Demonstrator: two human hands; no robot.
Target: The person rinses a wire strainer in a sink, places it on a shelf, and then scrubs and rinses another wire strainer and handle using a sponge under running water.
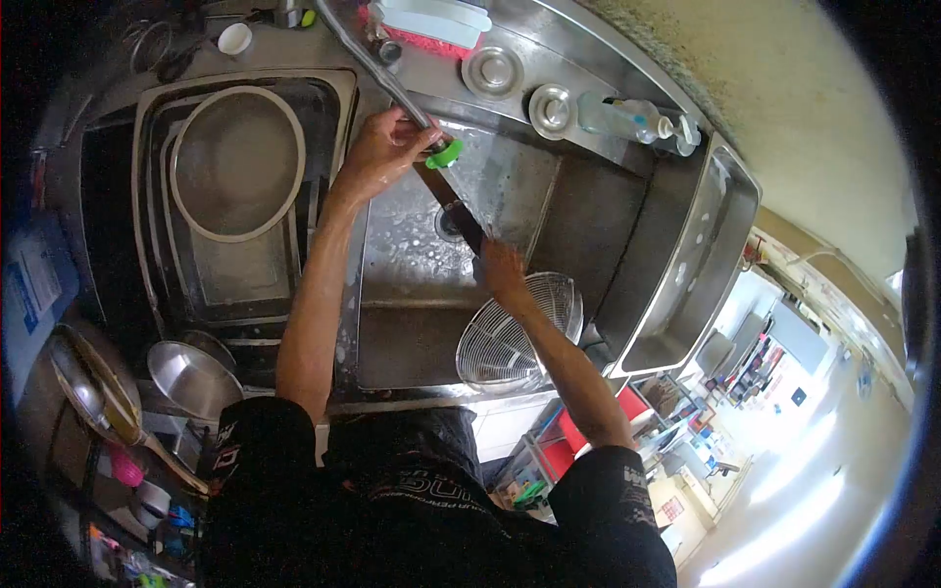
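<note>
My left hand [384, 155] is closed around the metal faucet spout [384, 83], just above its green nozzle [445, 154]. In my right hand [503, 271] is a long, narrow knife [457, 210], gripped at its near end and slanting up and left over the sink [402, 230]. The far end of the knife lies just under the nozzle. Whether water is running cannot be made out. Below my right forearm, a round wire strainer [500, 348] leans at the sink's front edge, partly covered by the arm.
Left of the sink, a round pan [238, 235] rests on rectangular trays [147, 196]. A steel bowl [196, 377] and a frying pan [83, 382] are at the lower left. Along the back ledge are metal lids [493, 73] and a pump bottle [622, 118]. Another basin [676, 284] stands right.
</note>
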